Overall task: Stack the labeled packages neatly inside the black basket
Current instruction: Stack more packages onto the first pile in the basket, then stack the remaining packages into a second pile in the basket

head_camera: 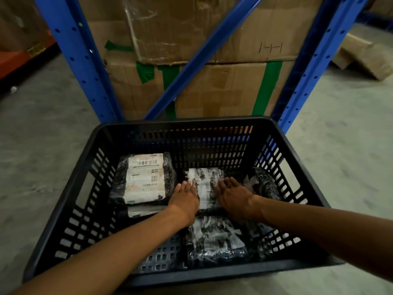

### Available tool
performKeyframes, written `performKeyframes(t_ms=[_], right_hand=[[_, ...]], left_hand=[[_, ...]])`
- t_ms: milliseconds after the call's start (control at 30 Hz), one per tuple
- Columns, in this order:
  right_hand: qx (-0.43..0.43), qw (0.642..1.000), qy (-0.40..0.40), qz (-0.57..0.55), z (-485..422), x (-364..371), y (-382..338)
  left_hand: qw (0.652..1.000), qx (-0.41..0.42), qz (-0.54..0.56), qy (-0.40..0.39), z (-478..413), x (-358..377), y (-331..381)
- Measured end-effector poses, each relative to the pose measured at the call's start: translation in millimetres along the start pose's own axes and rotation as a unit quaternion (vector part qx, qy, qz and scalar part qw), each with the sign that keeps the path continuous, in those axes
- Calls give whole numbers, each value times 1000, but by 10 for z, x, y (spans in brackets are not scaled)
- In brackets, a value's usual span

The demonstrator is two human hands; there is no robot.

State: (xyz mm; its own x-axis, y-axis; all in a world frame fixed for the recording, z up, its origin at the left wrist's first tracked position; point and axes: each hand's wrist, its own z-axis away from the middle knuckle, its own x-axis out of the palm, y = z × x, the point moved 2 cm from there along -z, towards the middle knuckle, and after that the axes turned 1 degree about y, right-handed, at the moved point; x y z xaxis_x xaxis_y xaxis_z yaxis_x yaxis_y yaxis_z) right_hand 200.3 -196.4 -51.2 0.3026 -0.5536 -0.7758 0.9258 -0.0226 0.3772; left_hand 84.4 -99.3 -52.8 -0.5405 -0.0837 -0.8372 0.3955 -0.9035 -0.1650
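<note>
Black basket (70,188) on floor | middle package (205,184) lay at basket centre, labelled stack (144,179) at 9 o'clock | left hand (186,198) and right hand (235,198) flat, fingers spread, pressing its sides | judged light, soft, slippery film; hold by edges.

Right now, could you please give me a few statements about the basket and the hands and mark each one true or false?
1. Both hands rest on the middle package inside the black basket. True; left hand, right hand.
2. The basket stands on a shelf of the blue rack. False; it stands on the concrete floor in front of the rack.
3. The labeled package at the left lies on top of another package. True.
4. The basket's floor is fully covered with packages. False; bare floor shows at the near left.
5. Cardboard boxes stand behind the rack. True.
</note>
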Motion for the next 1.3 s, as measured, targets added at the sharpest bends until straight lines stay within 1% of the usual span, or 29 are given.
performKeyframes(t_ms=[67, 133, 233, 333, 400, 467, 500, 533, 567, 633, 667, 733, 767, 800, 833, 867, 933, 967, 1000, 1067, 1133, 1167, 1200, 1233, 1267, 1300], right_hand=[[5, 1000, -7, 11, -62, 43, -76], [20, 1000, 5, 12, -109, 84, -132], [41, 998, 39, -21, -136, 160, -166], [48, 994, 52, -80, -162, 230, -121], [47, 992, 44, -104, -179, 241, -62], [39, 987, 31, -151, -148, 189, 41], [34, 984, 37, -173, -123, 147, 103], [12, 984, 46, -172, -109, 101, 180], [-29, 982, 54, -177, -72, 25, 265], [-82, 973, 50, -209, -47, -132, 516], [-97, 966, 55, -231, -55, -205, 647], [-99, 939, 55, -323, -52, -327, 873], [-95, 918, 45, -383, -39, -373, 954], [-81, 888, 29, -451, -15, -378, 1034], [-65, 848, 18, -526, 16, -392, 1099], [-46, 803, 15, -594, 44, -395, 1169], [-9, 699, 19, -715, 121, -431, 1281], [10, 648, 29, -761, 161, -479, 1324], [30, 602, 44, -797, 208, -542, 1346], [86, 512, 76, -851, 299, -682, 1326], [133, 419, 75, -895, 347, -773, 1229], [142, 387, 60, -909, 367, -799, 1155], [143, 370, 43, -917, 395, -819, 1067], [134, 371, 33, -918, 424, -831, 975], [124, 383, 33, -915, 431, -820, 894], [118, 398, 41, -909, 421, -791, 823]], left_hand=[[1000, -9, -7, -17, -57, 44, 54], [999, -14, -19, -26, -110, 108, 111], [999, -21, -30, -12, -147, 204, 125], [999, -20, -32, -5, -150, 246, 108], [1000, -15, -19, -8, -160, 226, 95], [999, -15, 29, -17, -152, 184, 61], [998, -16, 62, -14, -148, 155, 42], [995, -14, 97, -6, -139, 128, 29], [991, -12, 131, 8, -124, 101, 21], [980, -15, 194, 49, -72, 29, 6], [972, -24, 217, 83, -47, -16, -6], [954, -41, 244, 169, -15, -146, -51], [942, -51, 265, 199, 3, -235, -82], [928, -60, 298, 215, 28, -332, -118], [913, -68, 337, 221, 59, -434, -160], [899, -76, 373, 217, 89, -528, -217], [865, -88, 448, 211, 196, -729, -337], [834, -94, 502, 211, 259, -823, -414], [790, -98, 566, 212, 328, -909, -490], [687, -99, 686, 218, 457, -1046, -634], [578, -100, 785, 199, 520, -1123, -709], [530, -113, 819, 186, 523, -1135, -716], [499, -140, 837, 179, 486, -1102, -728], [484, -166, 842, 169, 460, -1070, -718], [483, -187, 841, 156, 408, -1007, -704], [489, -194, 839, 139, 358, -935, -683]])
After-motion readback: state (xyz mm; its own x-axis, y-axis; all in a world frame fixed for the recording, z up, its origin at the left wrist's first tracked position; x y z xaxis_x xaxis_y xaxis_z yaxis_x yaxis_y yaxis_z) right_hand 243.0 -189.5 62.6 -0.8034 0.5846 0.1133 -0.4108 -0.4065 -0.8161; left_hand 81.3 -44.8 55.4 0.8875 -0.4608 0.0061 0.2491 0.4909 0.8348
